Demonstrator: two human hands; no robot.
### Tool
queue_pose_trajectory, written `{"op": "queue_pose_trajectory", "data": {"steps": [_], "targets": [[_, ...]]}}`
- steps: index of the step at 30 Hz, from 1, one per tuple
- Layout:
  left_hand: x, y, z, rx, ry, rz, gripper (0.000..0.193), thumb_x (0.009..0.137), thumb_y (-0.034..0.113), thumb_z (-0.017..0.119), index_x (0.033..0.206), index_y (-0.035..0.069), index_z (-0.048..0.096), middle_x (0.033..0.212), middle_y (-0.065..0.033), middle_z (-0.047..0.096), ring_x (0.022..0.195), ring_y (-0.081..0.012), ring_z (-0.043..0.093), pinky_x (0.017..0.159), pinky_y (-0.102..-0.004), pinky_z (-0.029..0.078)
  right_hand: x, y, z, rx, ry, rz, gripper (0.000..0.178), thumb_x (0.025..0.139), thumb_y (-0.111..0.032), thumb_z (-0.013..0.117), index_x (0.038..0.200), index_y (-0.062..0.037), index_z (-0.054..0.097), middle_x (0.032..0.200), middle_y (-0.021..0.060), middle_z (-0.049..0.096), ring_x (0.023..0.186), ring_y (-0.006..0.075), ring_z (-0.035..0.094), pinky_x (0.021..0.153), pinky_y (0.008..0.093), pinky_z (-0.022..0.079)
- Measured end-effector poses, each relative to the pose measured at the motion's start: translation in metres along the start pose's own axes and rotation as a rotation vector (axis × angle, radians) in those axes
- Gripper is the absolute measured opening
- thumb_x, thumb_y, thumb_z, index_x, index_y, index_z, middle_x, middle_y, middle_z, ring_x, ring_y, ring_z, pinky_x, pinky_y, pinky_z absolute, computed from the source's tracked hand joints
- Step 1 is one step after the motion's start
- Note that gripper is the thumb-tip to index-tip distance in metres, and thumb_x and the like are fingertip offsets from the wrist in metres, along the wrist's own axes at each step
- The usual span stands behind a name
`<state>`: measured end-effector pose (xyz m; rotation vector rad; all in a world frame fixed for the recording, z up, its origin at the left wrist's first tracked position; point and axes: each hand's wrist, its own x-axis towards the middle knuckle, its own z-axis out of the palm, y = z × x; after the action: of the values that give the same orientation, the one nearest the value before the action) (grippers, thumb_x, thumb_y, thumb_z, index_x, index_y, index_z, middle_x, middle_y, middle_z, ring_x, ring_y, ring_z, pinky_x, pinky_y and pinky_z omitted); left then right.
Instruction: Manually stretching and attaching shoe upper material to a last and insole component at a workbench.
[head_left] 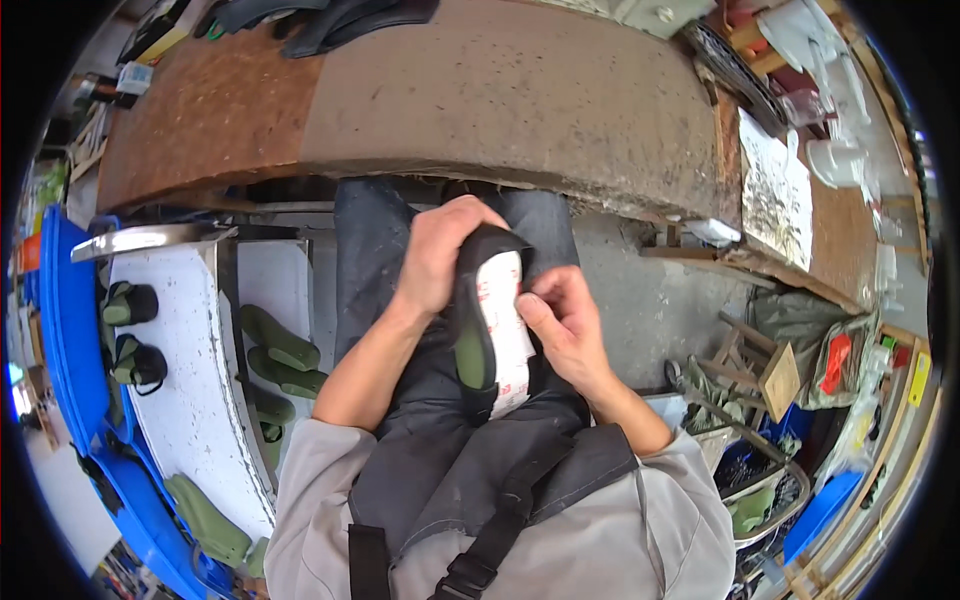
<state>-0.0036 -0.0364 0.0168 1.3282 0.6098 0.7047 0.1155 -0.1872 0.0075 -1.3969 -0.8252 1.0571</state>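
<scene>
A black shoe upper (470,310) with a green patch lies bottom up above my lap, its far end tilted up. A white insole board (505,325) with red print covers its underside. My left hand (440,250) is closed around the upper's far left side, fingers partly hidden behind it. On the right side, my right hand (565,320) has its thumb and curled fingers pinched at the upper's edge, beside the board. What lies between those fingertips is too small to make out. A dark apron (450,480) covers my lap beneath the shoe.
Ahead stands a worn brown workbench (500,90) with black pieces (360,22) at its far left. To the left, a white board (165,350) holds dark shoes (135,362); green shoe forms (280,340) lie beside it, near blue bins (75,330). A wooden stool (760,365) stands right.
</scene>
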Motion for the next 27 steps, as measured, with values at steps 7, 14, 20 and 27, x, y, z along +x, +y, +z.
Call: {"op": "queue_pose_trajectory", "data": {"steps": [7, 14, 20, 27], "targets": [[0.006, -0.01, 0.025, 0.053, 0.088, 0.005, 0.027, 0.089, 0.013, 0.042, 0.081, -0.006, 0.058, 0.08, -0.0135, 0.061, 0.074, -0.023, 0.057, 0.069, -0.0323, 0.044, -0.009, -0.06, 0.012, -0.44, -0.133, -0.295, 0.029, 0.083, -0.019, 0.072, 0.066, -0.0024, 0.055, 0.065, 0.0114, 0.06, 0.052, 0.023, 0.059, 0.047, 0.0334, 0.046], [0.011, -0.019, 0.025, 0.311, 0.137, 0.157, 0.026, 0.09, 0.014, 0.041, 0.082, -0.005, 0.057, 0.079, -0.0175, 0.06, 0.075, -0.0307, 0.056, 0.07, -0.0353, 0.045, 0.006, -0.058, 0.015, -0.759, -0.124, -0.159, 0.037, 0.086, -0.022, 0.067, 0.062, -0.0003, 0.051, 0.053, 0.0128, 0.051, 0.042, 0.0273, 0.051, 0.041, 0.038, 0.039], [0.0, -0.009, 0.024, 0.331, 0.118, 0.087, 0.03, 0.094, 0.016, 0.041, 0.083, -0.003, 0.06, 0.081, -0.0126, 0.058, 0.075, -0.0232, 0.054, 0.071, -0.0314, 0.043, 0.008, -0.023, 0.0, -0.32, -0.218, -0.273, 0.038, 0.084, -0.009, 0.067, 0.057, -0.0032, 0.041, 0.049, 0.0058, 0.036, 0.042, 0.0148, 0.033, 0.04, 0.0327, 0.027], [-0.005, -0.012, 0.015, 0.307, 0.105, 0.255, 0.019, 0.093, 0.014, 0.047, 0.088, 0.0, 0.059, 0.073, -0.0109, 0.051, 0.067, -0.0244, 0.051, 0.062, -0.0324, 0.041, 0.006, -0.023, 0.004, -0.361, -0.236, -0.36, 0.034, 0.084, -0.009, 0.068, 0.059, -0.0044, 0.045, 0.05, 0.0059, 0.041, 0.04, 0.0173, 0.038, 0.04, 0.0327, 0.03]]}}
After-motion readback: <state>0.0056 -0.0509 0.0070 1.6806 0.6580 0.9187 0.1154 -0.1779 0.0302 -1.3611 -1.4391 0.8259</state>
